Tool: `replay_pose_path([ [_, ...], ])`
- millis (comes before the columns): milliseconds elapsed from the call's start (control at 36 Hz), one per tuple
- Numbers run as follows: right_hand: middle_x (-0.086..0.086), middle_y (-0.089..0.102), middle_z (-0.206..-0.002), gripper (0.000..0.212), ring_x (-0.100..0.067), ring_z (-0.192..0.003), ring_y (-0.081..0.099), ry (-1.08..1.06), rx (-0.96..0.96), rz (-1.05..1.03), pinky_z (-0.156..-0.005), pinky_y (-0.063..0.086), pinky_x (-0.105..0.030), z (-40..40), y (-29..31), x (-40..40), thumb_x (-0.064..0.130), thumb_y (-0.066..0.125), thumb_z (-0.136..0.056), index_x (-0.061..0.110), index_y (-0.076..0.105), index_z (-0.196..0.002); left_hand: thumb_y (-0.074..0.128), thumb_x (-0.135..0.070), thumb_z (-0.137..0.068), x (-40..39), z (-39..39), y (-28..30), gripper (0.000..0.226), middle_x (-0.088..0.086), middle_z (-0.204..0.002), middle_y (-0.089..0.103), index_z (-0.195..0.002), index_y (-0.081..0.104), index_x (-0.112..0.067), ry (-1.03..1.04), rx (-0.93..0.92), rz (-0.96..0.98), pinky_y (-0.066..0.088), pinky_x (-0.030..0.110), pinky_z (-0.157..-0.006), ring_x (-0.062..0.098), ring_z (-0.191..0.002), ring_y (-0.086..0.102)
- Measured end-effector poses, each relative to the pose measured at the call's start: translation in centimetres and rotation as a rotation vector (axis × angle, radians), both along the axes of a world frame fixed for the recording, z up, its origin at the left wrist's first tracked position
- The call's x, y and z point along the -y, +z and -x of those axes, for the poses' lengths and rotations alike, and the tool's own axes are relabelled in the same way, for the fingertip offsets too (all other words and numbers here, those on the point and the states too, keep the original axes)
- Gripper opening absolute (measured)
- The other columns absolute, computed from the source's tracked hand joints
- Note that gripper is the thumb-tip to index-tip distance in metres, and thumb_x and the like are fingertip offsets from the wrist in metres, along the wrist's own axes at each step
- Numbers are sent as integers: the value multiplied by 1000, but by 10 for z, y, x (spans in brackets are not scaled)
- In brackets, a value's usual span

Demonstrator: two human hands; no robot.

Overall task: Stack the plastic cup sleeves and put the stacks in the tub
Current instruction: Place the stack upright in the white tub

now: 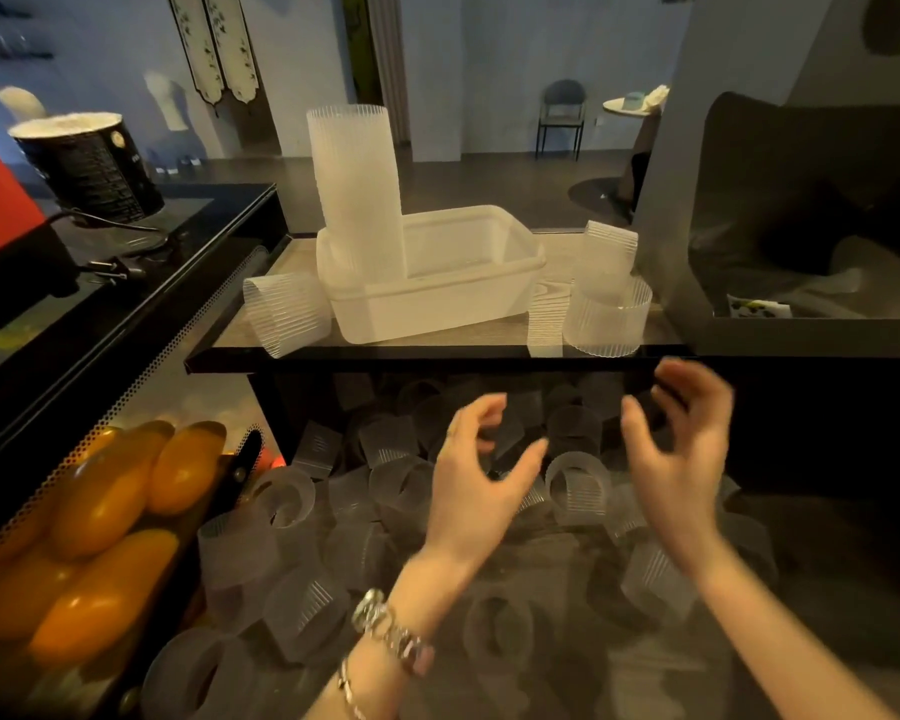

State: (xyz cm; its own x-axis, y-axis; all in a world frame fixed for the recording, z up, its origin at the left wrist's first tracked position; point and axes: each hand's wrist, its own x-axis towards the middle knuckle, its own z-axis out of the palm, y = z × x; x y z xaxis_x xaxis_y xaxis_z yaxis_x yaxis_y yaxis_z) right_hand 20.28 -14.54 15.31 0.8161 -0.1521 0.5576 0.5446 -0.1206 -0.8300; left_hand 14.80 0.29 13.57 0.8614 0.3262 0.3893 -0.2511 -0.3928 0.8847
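Observation:
A translucent white tub (437, 298) sits on the raised wooden shelf (552, 262). A tall stack of ribbed sleeves (357, 189) stands upright in the tub's left end. One loose sleeve (287, 311) lies left of the tub; a few more (606, 298) stand to its right. Below the shelf, a lower surface holds a heap of several clear ribbed sleeves (575, 485). My left hand (476, 485) and my right hand (681, 449) hover over this heap with fingers curled apart, holding nothing.
A black perforated rack of orange fruit (105, 517) stands at the lower left. A black counter with a dark bucket (89, 163), cable and plug lies to the left. A dark box (811, 226) rises on the right beside the shelf.

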Motion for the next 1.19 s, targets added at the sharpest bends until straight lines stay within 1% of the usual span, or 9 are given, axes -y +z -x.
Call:
replay_pose_path([
  [83, -1, 41, -129, 58, -7, -123, 41, -42, -18, 45, -108, 31, -16, -29, 26, 1, 4, 69, -80, 6, 38, -128, 70, -31, -81, 7, -24, 36, 53, -21, -123, 48, -128, 46, -29, -88, -8, 12, 40, 3, -87, -6, -108, 50],
  [167, -1, 37, -136, 70, -4, -124, 36, -24, -70, 138, -99, 25, 0, -51, 39, -1, 13, 72, -79, 7, 31, -135, 65, -29, -85, 15, -52, 60, 63, -6, -141, 41, -140, 34, -21, -177, -60, -63, 36, 16, -102, 7, -126, 42],
  [333, -9, 31, -145, 87, -16, -131, 37, 79, -184, 161, -108, 36, -27, -73, 42, -6, 11, 73, -77, 8, 16, -143, 60, -32, -89, 21, -96, 76, 75, 8, -152, 27, -147, 17, -11, -231, -214, -150, 27, 28, -106, 21, -138, 27],
  [417, -6, 37, -140, 89, -11, -120, 46, 129, -231, 150, -94, 45, -15, -81, 44, -4, 10, 72, -78, 10, 12, -143, 60, -32, -89, 20, -108, 78, 80, 6, -154, 22, -148, 12, -12, -270, -279, -107, 26, 31, -109, 20, -140, 22],
  [500, 1, 43, -123, 88, -7, -109, 49, 141, -252, 168, -73, 43, -5, -84, 42, -3, 15, 73, -78, 12, 12, -143, 59, -29, -89, 17, -113, 80, 67, 6, -148, 35, -144, 24, -12, -345, -318, -59, 37, 18, -95, 11, -128, 36],
  [722, 4, 46, -122, 75, -2, -103, 50, 164, -196, 156, -71, 41, 3, -58, 37, -2, 14, 75, -74, 17, 31, -135, 62, -31, -87, 13, -88, 68, 59, -10, -133, 46, -139, 35, -23, -326, -172, -46, 35, -2, -68, -9, -105, 40],
  [917, 28, 51, -110, 63, 15, -106, 50, 281, -171, 160, -84, 42, -3, 0, 25, -7, 23, 78, -66, 34, 43, -117, 61, -36, -87, 1, -19, 44, 55, -20, -136, 44, -137, 38, -31, -245, -128, -7, 37, 6, -95, -9, -121, 40],
  [1056, 19, 59, -107, 65, 4, -101, 57, 388, -291, 159, -84, 44, -8, 41, -28, -13, 20, 83, -58, 26, 48, -112, 65, -24, -85, -14, 33, -10, 39, -20, -119, 57, -118, 50, -40, -164, -235, 76, 42, 17, -97, -5, -113, 51],
  [1194, 7, 64, -109, 66, -7, -105, 62, 476, -565, 261, -92, 48, -24, 73, -98, -11, 6, 83, -60, 31, 47, -111, 70, -12, -81, -17, 73, -69, 52, -14, -113, 62, -128, 48, -21, -123, -440, 176, 43, 15, -94, -6, -104, 58],
])
